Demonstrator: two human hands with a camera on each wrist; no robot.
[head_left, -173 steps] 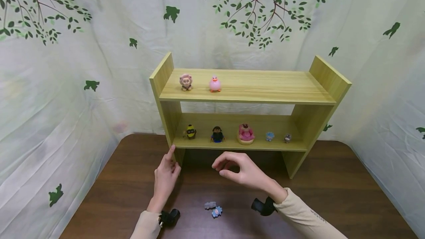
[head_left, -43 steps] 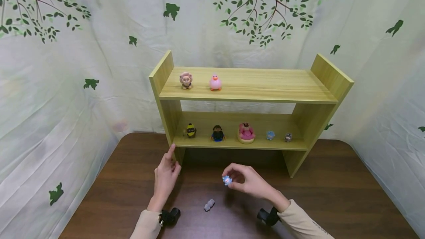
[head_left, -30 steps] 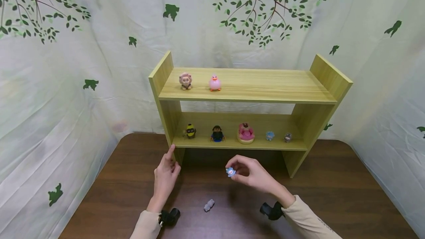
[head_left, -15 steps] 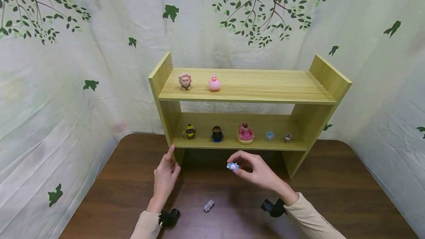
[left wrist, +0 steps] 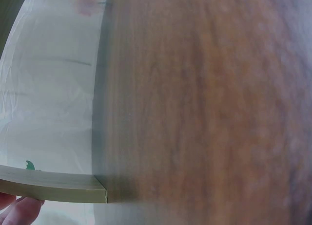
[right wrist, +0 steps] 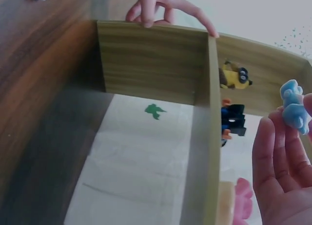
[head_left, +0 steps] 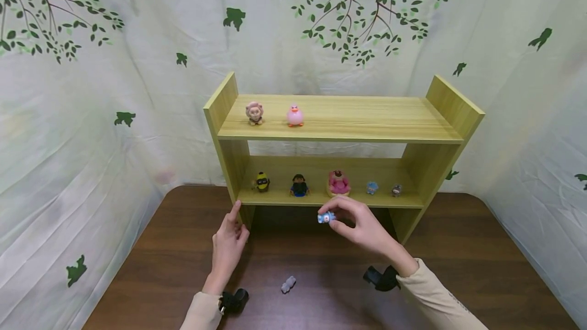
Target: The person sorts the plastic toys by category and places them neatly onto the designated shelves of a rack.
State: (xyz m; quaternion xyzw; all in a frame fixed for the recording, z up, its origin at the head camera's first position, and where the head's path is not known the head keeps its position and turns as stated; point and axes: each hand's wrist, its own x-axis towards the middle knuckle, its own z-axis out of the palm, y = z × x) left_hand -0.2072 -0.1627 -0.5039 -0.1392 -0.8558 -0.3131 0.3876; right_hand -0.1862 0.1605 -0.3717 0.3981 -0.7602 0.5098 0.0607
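Observation:
In the head view my right hand (head_left: 359, 220) pinches a small blue figurine (head_left: 326, 217) between thumb and fingers, just in front of the middle shelf's edge. Seen from the right wrist, the blue figurine (right wrist: 294, 107) is held up at the fingertips. My left hand (head_left: 227, 246) touches the left side panel of the wooden shelf unit (head_left: 335, 203), its index finger stretched out to the front edge. Fingertips (left wrist: 24, 210) of the left hand show beside that panel in the left wrist view. A small grey figurine (head_left: 288, 284) lies on the table between the forearms.
Along the middle shelf stand a yellow-and-black figurine (head_left: 262, 182), a dark-clad figurine (head_left: 299, 186), a pink bear (head_left: 338, 182), a blue figurine (head_left: 372, 187) and a small grey one (head_left: 396, 190). A pinkish figurine (head_left: 255, 113) and a pink duck (head_left: 295, 115) stand on top.
Earlier two figurines lay on the table; my right hand has since picked up the blue one. It has risen toward the middle shelf, turning the figurine sideways. The left hand stays put.

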